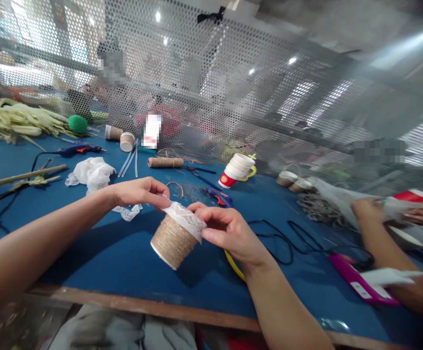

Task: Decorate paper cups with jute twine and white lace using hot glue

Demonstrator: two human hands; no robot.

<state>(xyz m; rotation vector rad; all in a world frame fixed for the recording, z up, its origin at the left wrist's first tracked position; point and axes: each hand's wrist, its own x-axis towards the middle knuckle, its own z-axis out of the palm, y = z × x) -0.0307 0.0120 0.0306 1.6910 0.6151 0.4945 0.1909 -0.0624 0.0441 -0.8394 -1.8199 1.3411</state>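
Note:
A paper cup wrapped in jute twine (173,239) is held tilted above the table, its white base rim facing down toward me. White lace trim (185,216) lies around its upper end. My left hand (144,192) is closed, pinching the lace at the left of that end. On the opposite side, the fingers of my right hand (229,231) are closed on the lace-covered edge of the cup. More lace (128,212) shows on the table behind my left wrist, near a crumpled white lace bundle (92,172). A blue glue gun (217,197) lies just beyond my right hand.
Another glue gun (80,149), a twine roll (166,162), glue sticks (128,160) and stacked paper cups (236,170) stand farther back. At right are a purple power strip (362,281), black cords and a co-worker's arm (390,248). A perforated metal screen (182,73) closes the back.

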